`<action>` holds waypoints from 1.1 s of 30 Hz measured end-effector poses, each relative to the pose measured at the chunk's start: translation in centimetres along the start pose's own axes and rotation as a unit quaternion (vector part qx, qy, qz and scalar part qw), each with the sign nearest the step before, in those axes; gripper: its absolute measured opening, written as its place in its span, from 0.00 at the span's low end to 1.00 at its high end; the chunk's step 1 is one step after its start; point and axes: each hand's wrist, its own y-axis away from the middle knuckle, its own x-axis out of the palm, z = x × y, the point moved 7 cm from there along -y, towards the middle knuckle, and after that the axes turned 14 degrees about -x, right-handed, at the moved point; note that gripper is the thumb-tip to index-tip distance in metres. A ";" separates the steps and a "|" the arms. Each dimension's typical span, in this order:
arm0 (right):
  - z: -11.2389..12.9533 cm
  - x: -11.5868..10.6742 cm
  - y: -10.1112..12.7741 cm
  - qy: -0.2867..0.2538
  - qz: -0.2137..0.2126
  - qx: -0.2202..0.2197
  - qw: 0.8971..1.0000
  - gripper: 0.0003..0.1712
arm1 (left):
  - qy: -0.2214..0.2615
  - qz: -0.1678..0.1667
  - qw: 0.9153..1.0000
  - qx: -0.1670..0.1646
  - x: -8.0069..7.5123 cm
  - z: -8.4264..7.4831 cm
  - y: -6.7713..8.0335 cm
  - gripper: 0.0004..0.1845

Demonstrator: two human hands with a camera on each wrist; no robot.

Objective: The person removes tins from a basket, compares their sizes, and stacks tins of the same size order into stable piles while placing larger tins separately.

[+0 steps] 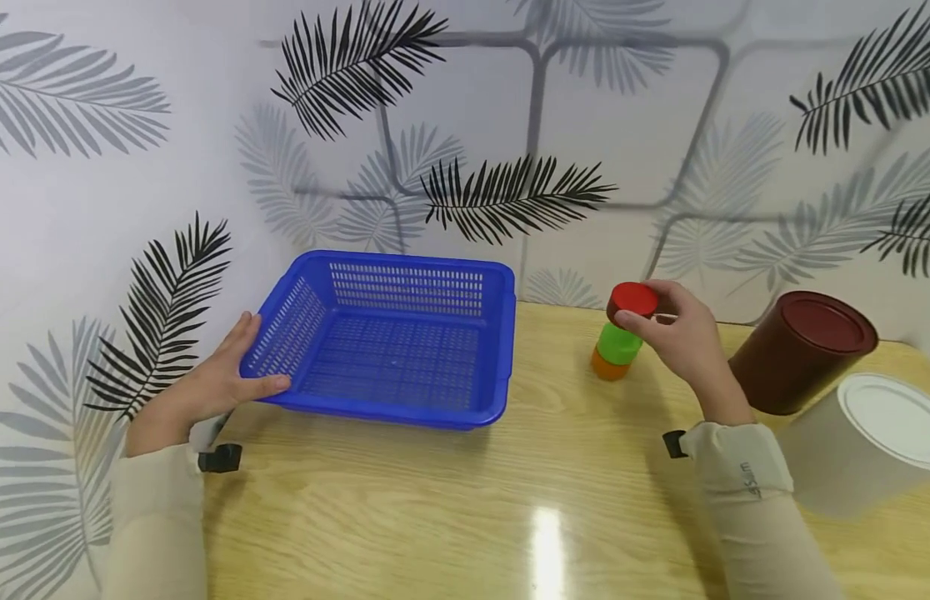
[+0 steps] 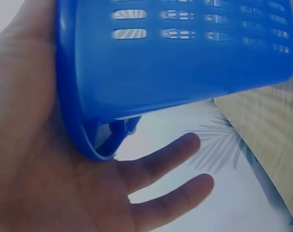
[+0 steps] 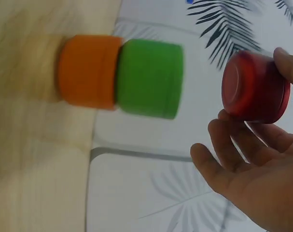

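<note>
A small round red jar [image 1: 632,302] is pinched between the thumb and fingers of my right hand [image 1: 686,333]. It hangs above a similar green jar [image 1: 619,343], with a visible gap between them in the right wrist view. The green jar [image 3: 150,79] stands on an orange jar [image 3: 90,71] on the table. At the blue plastic basket [image 1: 393,362], my left hand [image 1: 213,379] rests against the left end, thumb over the front left corner. Two straight fingers [image 2: 170,193] reach past the basket's rim in the left wrist view; the other fingers are hidden there.
A dark red-brown canister [image 1: 780,358] stands right of my right hand. Nearer my right sleeve is a white lidded tub [image 1: 847,450]. The wooden table [image 1: 405,508] meets a wall [image 1: 607,125] with a leaf pattern behind the basket and jars.
</note>
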 end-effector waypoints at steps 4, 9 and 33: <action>-0.9 0.7 0.1 0.000 0.019 0.004 1.000 0.42 | -0.005 -0.015 1.000 -0.009 -0.6 0.7 0.2 0.62; -1.6 1.6 0.2 0.003 0.075 0.022 0.997 0.44 | -0.008 -0.026 1.000 -0.013 -0.9 1.3 0.2 0.61; -4.1 1.9 2.2 0.005 0.118 0.078 0.990 0.63 | -0.029 -0.085 0.996 0.004 -1.4 1.6 -1.5 0.57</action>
